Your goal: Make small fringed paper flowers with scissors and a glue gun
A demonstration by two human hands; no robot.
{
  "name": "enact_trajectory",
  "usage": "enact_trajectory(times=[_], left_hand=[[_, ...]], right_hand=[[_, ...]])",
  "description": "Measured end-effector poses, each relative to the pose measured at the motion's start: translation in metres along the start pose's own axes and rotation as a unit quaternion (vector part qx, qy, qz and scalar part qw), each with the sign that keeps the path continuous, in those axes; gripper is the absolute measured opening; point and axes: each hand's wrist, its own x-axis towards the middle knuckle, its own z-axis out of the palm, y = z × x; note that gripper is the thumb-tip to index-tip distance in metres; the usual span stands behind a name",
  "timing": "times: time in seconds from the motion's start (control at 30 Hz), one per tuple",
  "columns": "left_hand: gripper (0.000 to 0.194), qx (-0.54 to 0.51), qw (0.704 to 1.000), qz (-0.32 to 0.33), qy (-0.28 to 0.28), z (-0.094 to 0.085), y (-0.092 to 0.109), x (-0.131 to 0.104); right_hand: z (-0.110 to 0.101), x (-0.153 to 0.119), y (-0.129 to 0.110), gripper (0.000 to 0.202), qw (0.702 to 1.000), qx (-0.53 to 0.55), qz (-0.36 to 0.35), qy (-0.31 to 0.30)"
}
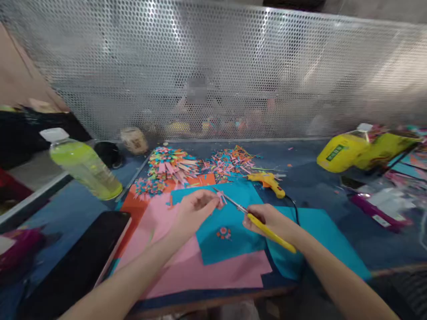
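Observation:
Between the thumb and fingers of my left hand [197,209] is a small pink fringed paper piece [221,198]. My right hand [269,220] grips yellow-handled scissors [271,233], whose blades point up and left, their tips close beside the pink piece. Whether the blades touch it I cannot tell. Below my hands, a small paper flower [223,233] in orange, pink and blue lies on a blue paper sheet [213,253]. Under that sheet are pink paper [233,275] and orange paper [133,204].
Behind the sheets lie bundled paper strips [171,164] and a heap of shreds [230,160]. A yellow glue gun [268,181] trails a black cord. A green drink bottle [85,166] and a black phone-like slab [83,262] are left; a yellow bottle [343,151] stands right. A perforated metal panel [233,75] closes the back.

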Motion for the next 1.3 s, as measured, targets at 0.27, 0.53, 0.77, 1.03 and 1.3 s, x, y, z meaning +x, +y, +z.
enact_trajectory(times=[0.27, 0.53, 0.77, 1.03, 1.3], left_hand=[[0.012, -0.008, 1.0, -0.006, 0.024, 0.0, -0.001, 0.003], [0.012, -0.012, 0.999, 0.0, 0.031, -0.003, 0.003, 0.002], [0.017, -0.023, 0.998, -0.015, 0.048, -0.004, -0.004, 0.004], [0.019, 0.016, 0.999, -0.015, 0.032, -0.001, -0.007, 0.003], [0.021, 0.051, 0.998, 0.006, 0.028, 0.001, -0.007, 0.001]], right_hand=[[0.0, 0.002, 0.005, 0.042, 1.0, 0.009, -0.005, 0.002], [-0.002, 0.002, 0.007, 0.041, 1.0, 0.006, -0.014, 0.002], [-0.002, 0.002, 0.003, 0.043, 1.0, -0.005, -0.019, 0.009], [-0.001, 0.006, 0.01, 0.043, 0.999, -0.022, -0.039, 0.024], [-0.002, 0.012, 0.015, 0.044, 0.996, -0.061, -0.059, 0.018]])
